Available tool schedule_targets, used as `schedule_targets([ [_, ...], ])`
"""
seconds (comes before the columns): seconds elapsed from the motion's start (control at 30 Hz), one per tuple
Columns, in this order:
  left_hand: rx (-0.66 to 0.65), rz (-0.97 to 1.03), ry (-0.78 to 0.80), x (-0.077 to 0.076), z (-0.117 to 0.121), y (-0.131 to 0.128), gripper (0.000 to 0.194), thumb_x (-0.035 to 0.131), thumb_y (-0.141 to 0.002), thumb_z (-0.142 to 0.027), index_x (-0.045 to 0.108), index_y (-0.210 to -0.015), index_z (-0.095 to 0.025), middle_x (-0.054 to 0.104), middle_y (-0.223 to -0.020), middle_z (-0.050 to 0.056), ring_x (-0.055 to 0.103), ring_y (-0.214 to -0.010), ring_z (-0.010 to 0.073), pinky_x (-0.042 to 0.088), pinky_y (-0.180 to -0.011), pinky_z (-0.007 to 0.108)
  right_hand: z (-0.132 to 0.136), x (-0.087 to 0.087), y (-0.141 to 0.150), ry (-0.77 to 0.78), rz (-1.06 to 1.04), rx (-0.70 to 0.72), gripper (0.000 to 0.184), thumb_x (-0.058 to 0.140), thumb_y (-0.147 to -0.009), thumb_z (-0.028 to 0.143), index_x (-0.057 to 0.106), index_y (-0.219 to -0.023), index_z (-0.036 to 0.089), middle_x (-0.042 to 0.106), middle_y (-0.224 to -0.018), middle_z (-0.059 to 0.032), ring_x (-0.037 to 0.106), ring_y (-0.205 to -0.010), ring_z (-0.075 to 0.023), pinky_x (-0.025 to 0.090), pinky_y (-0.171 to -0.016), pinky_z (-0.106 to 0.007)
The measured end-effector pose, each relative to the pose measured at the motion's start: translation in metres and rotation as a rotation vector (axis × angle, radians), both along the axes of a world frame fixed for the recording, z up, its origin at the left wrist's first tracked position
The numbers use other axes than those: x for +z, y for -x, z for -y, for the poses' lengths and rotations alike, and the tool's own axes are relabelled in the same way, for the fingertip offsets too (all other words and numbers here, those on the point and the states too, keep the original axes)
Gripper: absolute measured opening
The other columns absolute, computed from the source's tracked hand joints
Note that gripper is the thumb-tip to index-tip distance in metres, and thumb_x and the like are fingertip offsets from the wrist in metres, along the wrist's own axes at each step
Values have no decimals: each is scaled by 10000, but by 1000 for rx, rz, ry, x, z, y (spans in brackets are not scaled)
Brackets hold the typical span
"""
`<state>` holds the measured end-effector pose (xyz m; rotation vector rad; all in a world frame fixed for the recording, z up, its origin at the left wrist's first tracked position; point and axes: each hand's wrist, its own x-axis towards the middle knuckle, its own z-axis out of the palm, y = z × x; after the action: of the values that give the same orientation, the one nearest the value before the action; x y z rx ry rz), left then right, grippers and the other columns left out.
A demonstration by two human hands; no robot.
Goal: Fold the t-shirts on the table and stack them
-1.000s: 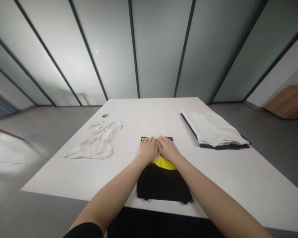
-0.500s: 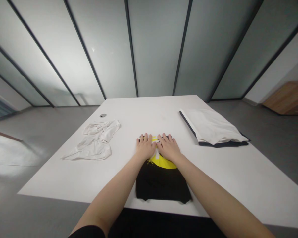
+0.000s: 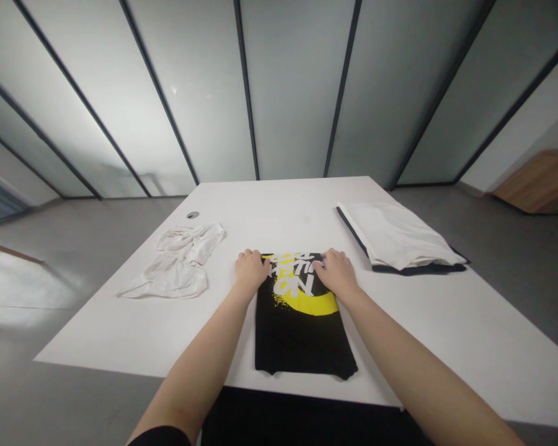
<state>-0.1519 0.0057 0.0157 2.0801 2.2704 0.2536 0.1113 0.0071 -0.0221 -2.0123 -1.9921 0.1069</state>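
Observation:
A folded black T-shirt (image 3: 302, 344) with a yellow and white print lies flat on the white table in front of me. At its far left corner my left hand (image 3: 252, 271) is closed on the edge, thumb on the cloth. My right hand (image 3: 339, 272) grips the far right corner the same way. The fingertips under the cloth are hidden. White lettering and a yellow arc show between the two hands.
A crumpled white garment (image 3: 179, 263) lies on the left of the white table (image 3: 279, 210). To the right rests a stack of folded white and dark clothes (image 3: 395, 235). A round grey cable cover (image 3: 193, 215) sits near the far left edge. Frosted glass panels stand behind.
Both hands have moved apart from the middle of the print to the far corners of the T-shirt and closed there. The white lettering is now uncovered. The T-shirt stays in place.

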Motion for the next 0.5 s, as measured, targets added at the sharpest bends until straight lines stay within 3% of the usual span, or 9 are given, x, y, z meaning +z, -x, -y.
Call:
schedule_targets([
  [0.13, 6, 103, 53, 0, -7, 3, 331, 536, -1020, -444, 755, -1066, -199, 774, -1138, 143, 699, -1129, 299, 527, -945, 364, 3, 7, 5, -21, -39, -81, 397, 571, -983, 458, 771, -1171, 172, 690, -1289, -197, 598, -1226, -372, 432, -1074, -486],
  [0.3, 29, 169, 141, 2, -6, 2, 382, 506, -1032, -477, 769, -955, -211, 807, -1022, 151, 757, -1027, 304, 535, -843, 359, 9, 17, 6, 65, -36, -187, 466, 595, -973, 594, 805, -1084, 194, 677, -1235, -207, 597, -1196, -419, 460, -992, -526],
  [0.4, 21, 189, 138, 4, -5, 1, 382, 538, -1011, -492, 767, -893, -210, 807, -1006, 161, 759, -1017, 313, 526, -815, 354, 7, 19, 4, 77, -49, -145, 409, 612, -975, 550, 810, -1033, 196, 708, -1149, -185, 624, -1168, -394, 469, -994, -497],
  [0.5, -5, 295, 103, 3, -8, 3, 324, 593, -990, -409, 722, -779, -200, 784, -887, 128, 741, -908, 264, 492, -732, 307, 2, 18, 2, 42, -152, -8, 287, 621, -976, 386, 802, -1071, 185, 743, -1109, -150, 669, -1120, -307, 479, -1001, -392],
])
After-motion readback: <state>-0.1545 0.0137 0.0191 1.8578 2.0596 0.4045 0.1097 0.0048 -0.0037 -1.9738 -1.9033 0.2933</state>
